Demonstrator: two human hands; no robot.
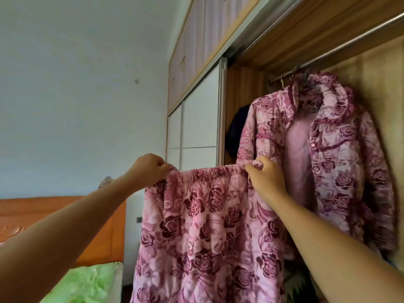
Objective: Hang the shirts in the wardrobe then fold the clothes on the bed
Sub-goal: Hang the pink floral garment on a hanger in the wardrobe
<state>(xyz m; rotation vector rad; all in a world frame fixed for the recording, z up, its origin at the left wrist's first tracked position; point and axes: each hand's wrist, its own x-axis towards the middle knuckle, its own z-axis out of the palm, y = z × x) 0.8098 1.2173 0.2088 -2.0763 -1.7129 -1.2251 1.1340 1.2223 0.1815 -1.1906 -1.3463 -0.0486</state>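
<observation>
Two hands hold up pink rose-print trousers (203, 226) by the elastic waistband — the left hand (150, 168) pinches one end, the right hand (265, 177) curls round the other, stretching it level. Just behind, a matching jacket (341, 154) hangs on the wardrobe rail (354, 38). Lower left lies the bed (87, 283) — green cover, orange headboard (54, 217).

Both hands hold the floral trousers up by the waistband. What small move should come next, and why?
Probably bring the left hand and right hand together, folding the trousers in half: they pinch opposite waistband ends, and the jacket already hangs in the wardrobe.
</observation>
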